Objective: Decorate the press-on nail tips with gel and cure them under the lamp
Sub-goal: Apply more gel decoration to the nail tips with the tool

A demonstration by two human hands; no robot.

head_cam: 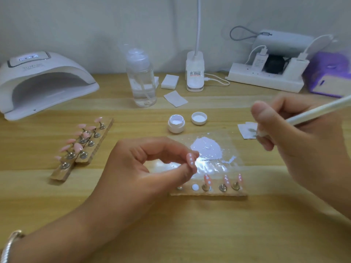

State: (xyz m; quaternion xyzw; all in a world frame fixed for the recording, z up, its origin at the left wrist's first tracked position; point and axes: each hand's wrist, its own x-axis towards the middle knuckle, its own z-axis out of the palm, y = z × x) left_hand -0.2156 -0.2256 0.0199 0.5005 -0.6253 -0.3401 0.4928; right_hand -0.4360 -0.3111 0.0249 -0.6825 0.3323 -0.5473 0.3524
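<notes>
Now left hand [144, 164] pinches dotted nail tip [190, 161], long axis near-vertical in view; right hand [296, 130] grips slanted white pen [319, 109].

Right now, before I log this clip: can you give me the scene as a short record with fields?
left hand: pinches a dotted nail tip
right hand: grips a white tool, raised
near holder: three dotted tips standing
far holders: plain pink tips
gel jar: open, lid beside it
curing lamp: back left, display lit
</notes>
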